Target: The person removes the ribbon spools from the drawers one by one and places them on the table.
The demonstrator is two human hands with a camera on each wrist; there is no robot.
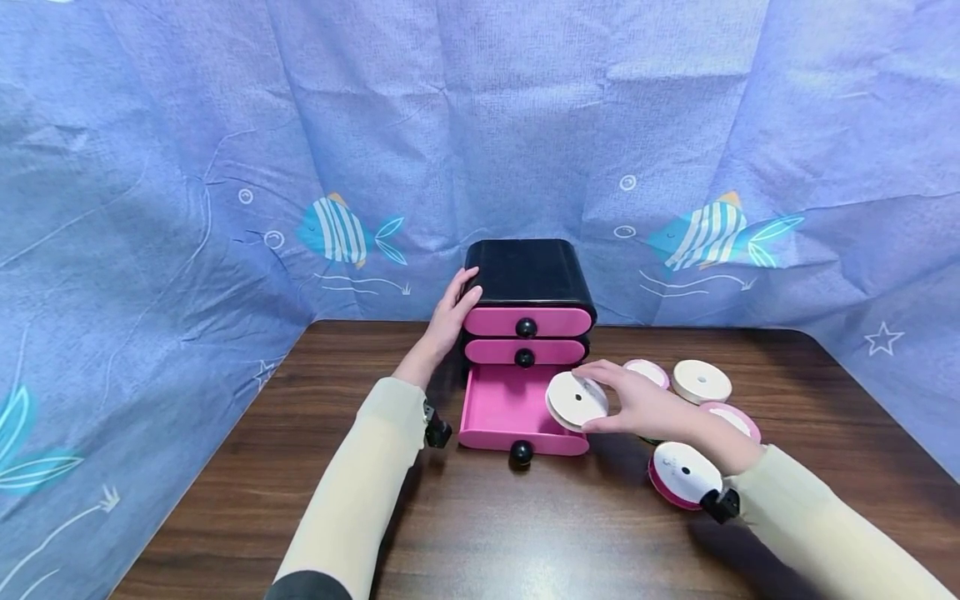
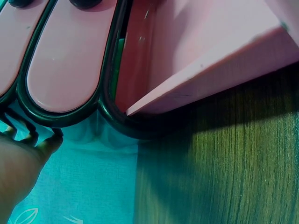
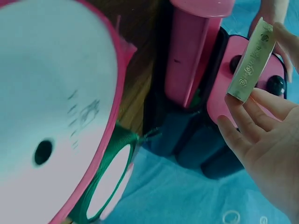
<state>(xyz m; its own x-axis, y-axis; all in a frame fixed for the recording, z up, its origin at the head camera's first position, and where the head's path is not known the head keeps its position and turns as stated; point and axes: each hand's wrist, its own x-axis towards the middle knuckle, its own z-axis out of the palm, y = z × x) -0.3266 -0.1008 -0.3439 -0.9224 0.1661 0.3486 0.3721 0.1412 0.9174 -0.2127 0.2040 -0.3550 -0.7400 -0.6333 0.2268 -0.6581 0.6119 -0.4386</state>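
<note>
I have my right hand (image 1: 645,408) pinching a cream ribbon spool (image 1: 576,401) by its rim, thumb below and fingers on top, and it hangs tilted over the right-hand edge of the open bottom drawer (image 1: 510,408) of the little black chest (image 1: 528,271). The right wrist view shows the same spool edge-on between my fingertips (image 3: 247,119), with the pink drawer fronts behind it. My left hand (image 1: 450,317) lies with straight fingers against the chest's left side, up by the top drawer (image 1: 525,322), bracing the box; it grips nothing. The top drawer and the middle drawer (image 1: 525,352) sit flush, and only the bottom one is pulled out over the worktop (image 1: 525,533). From the head view its pink floor looks bare, though the part under the spool is hidden from me. I judge the step in hand to be loading: this spool is on its way into the drawer and is not yet released. The next move, as I read it, calls for carrying the spool a little leftward and down so it clears the drawer wall, laying it flat, and then relaxing the pinch. More spools wait to my right: a cream one (image 1: 701,381), a pink-rimmed one (image 1: 647,372) behind my fingers, another pink-rimmed one (image 1: 731,419) beside my wrist, and a large pink-edged one (image 1: 681,475) nearest me, with a green spool (image 3: 105,184) tucked beneath it in the wrist view, so I judge the job early yet
</note>
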